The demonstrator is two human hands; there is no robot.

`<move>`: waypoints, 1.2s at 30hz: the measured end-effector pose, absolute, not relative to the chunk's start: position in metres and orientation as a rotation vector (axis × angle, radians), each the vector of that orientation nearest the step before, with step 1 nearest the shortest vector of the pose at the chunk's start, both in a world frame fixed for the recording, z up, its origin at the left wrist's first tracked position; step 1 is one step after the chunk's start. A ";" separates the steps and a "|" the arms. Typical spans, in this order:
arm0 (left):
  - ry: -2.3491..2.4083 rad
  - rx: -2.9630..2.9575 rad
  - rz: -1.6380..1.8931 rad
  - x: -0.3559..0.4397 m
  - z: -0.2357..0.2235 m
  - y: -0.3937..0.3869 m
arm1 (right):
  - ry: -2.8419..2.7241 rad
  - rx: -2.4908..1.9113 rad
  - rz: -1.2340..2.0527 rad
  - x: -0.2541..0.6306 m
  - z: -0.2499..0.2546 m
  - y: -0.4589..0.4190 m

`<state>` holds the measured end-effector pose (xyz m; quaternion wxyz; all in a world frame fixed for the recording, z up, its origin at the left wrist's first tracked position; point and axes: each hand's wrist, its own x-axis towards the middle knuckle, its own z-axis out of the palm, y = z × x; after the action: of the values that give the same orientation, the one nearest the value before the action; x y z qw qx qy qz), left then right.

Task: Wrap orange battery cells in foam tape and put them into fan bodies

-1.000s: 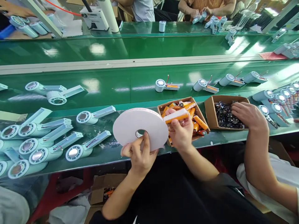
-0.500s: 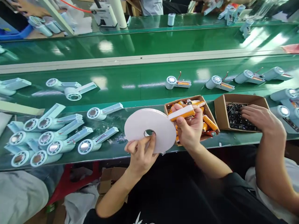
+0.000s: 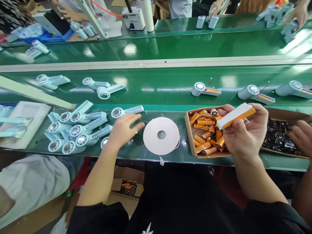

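Observation:
My right hand (image 3: 246, 133) grips an orange battery pack (image 3: 240, 117) with a white strip along its upper face, held above a cardboard box (image 3: 190, 138) of similar orange packs. My left hand (image 3: 125, 128) is empty, its fingers apart and slightly blurred. It hovers over a pale blue fan-like housing (image 3: 104, 142), which it partly covers; whether they touch I cannot tell. Between my hands a white roll of tape (image 3: 156, 138) lies flat on the green bench, with a loose end hanging at the front edge.
Several pale blue housings (image 3: 76, 130) cluster on the left of the bench. More, such as one with an orange pack inside (image 3: 200, 88), lie on the green conveyor (image 3: 156, 94). A co-worker's hand (image 3: 302, 136) is at a box of black circuit boards (image 3: 280, 138) on the right.
My left hand has let go of the tape roll and moved left to the housings; the roll now lies on the bench. My right hand has carried the battery pack away from the roll.

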<state>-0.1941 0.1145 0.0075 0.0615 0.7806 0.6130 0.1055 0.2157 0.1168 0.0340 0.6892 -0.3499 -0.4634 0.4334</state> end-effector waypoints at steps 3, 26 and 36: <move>2.244 2.249 -0.063 -0.224 0.014 0.154 | -1.075 -0.793 0.913 0.231 0.033 0.106; 1.689 2.352 -0.059 -0.078 0.015 0.337 | -2.478 -1.245 0.602 0.130 0.014 0.316; 1.775 2.323 0.011 -0.056 0.005 0.338 | -2.791 -1.511 0.271 0.120 0.020 0.296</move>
<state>-0.0560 0.3384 0.0050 0.1088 0.7899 0.6035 0.0038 0.1197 0.2962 0.0198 -0.0216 -0.4743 -0.8760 0.0849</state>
